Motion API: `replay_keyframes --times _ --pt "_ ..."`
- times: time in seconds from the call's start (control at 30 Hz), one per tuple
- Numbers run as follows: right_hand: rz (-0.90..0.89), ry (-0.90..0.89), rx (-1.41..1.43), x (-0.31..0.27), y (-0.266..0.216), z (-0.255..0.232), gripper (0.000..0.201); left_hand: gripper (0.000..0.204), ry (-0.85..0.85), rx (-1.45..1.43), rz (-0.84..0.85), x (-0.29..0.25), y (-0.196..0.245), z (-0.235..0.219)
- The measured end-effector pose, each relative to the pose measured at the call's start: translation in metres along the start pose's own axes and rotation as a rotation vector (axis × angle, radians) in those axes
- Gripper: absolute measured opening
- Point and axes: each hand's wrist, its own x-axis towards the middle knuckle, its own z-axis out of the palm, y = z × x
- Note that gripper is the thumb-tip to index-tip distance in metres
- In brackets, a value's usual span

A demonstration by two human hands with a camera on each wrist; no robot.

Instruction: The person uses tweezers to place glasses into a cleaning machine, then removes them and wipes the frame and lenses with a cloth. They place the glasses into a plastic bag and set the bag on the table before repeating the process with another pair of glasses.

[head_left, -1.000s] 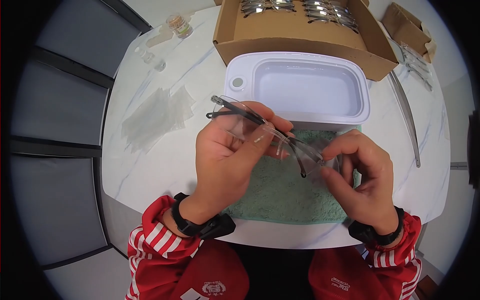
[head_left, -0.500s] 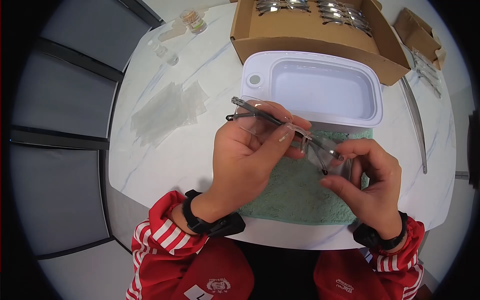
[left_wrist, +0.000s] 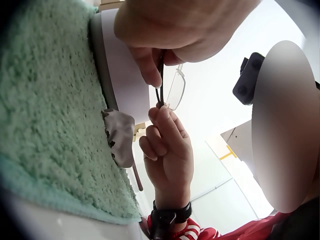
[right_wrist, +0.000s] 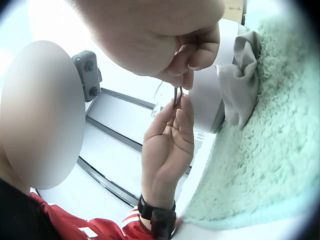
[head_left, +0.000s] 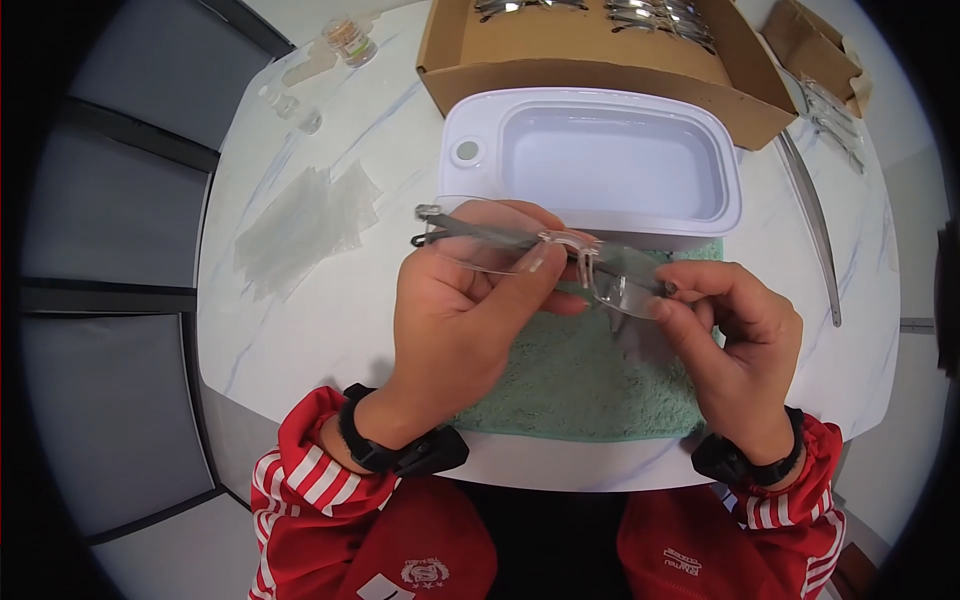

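Observation:
Clear-lensed glasses (head_left: 619, 292) with dark folded temples are held between both hands, over the front edge of the white basin (head_left: 465, 120). The left hand (head_left: 460, 320) grips them at the bridge, thumb in front and fingers behind. At the other end, the right hand (head_left: 735, 345) pinches the lens edge and a temple end between thumb and index finger. A grey cloth (left_wrist: 120, 137) lies bunched on the green towel (head_left: 560, 390) beneath the hands; in the right wrist view the cloth (right_wrist: 240, 80) rests beside the basin.
Behind the basin a cardboard box (head_left: 600, 70) holds several glasses. Thin translucent sheets (head_left: 305, 230) lie at the left, with a jar (head_left: 350, 42) and small bottles (head_left: 290, 108) farther back. A long curved grey strip (head_left: 812, 220) and bagged items (head_left: 835, 120) are at the right.
The glasses have turned so the right-hand lens tilts up and its lower rim shows. The right thumb and index finger have closed together on that end. The head view has shifted slightly.

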Motion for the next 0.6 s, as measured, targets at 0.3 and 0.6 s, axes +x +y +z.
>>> replay_keyframes --times 0.3,0.6 --pt "-0.003 0.029 0.025 -0.0011 0.0013 0.0009 0.016 0.022 -0.061 0.03 -0.041 -0.002 -0.0032 0.002" --pt "-0.017 0.0 0.038 -0.0002 0.0021 0.0025 0.017 0.022 -0.097 -0.006 -0.013 -0.0024 -0.0084 0.0003"
